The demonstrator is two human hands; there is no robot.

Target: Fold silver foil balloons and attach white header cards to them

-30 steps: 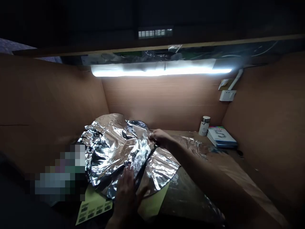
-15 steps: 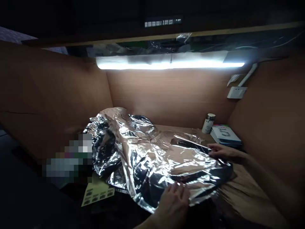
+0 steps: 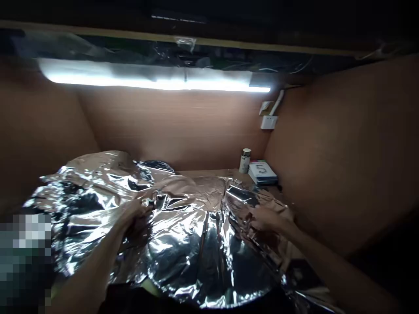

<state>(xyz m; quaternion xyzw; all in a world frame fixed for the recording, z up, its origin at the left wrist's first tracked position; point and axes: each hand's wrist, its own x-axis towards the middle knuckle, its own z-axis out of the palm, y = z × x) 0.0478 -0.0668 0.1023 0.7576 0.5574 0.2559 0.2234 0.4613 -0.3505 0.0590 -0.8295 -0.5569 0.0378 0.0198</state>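
A large, crinkled silver foil sheet (image 3: 183, 242) spreads over the desk and hangs over its front edge. My left hand (image 3: 139, 210) is on the middle-left of the foil, its fingers closed on a fold. On the right side, my right hand (image 3: 264, 218) pinches another part of the foil, which bunches around the fingers. Between the hands the sheet is drawn fairly flat with a few creases. To the left it rises in a crumpled heap. The fingertips of both hands are partly hidden in the folds.
A pale bottle with a shiny cap (image 3: 245, 161) stands at the back right beside a stack of books (image 3: 262, 171). Wooden panels enclose the desk on three sides. Above are a tube light (image 3: 163, 83) and a wall socket (image 3: 269, 122).
My view has swung right. My left hand has moved from the foil's front edge farther in and left. My right hand still holds the right side, and the foil now lies more spread out.
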